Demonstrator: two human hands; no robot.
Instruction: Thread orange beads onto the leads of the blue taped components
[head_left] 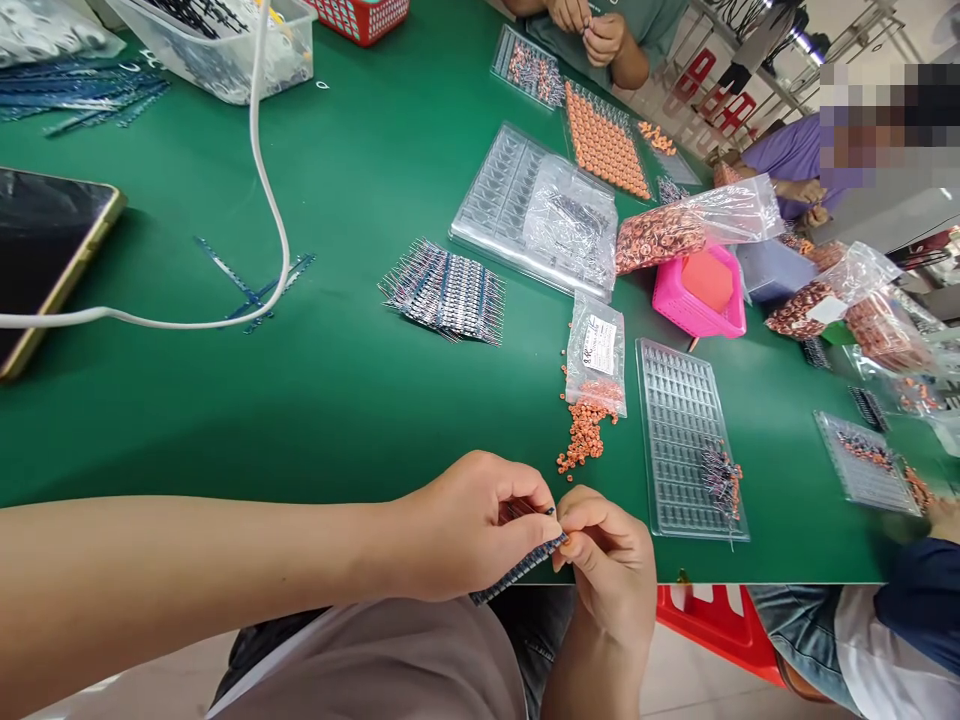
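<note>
My left hand [480, 530] is closed around a dark strip of small leaded parts [517, 574], which slants down toward my lap. Close against it, my right hand [613, 555] pinches at the strip's end, with a small orange bead [568, 541] just showing at the fingertips. Part of the strip is hidden by my left fingers. Beyond my hands, loose orange beads [582, 437] spill from a labelled clear bag [596, 350]. To the right, a clear ribbed tray [679, 420] carries a cluster of wired parts with orange ends [721, 478].
Further off lie a stack of leaded strips [446, 292], a large clear tray [491, 195], a pink basket [694, 310] and filled bags [660, 240]. A white cable [271, 190] crosses the left side near a phone [52, 250]. Other people sit across and to the right.
</note>
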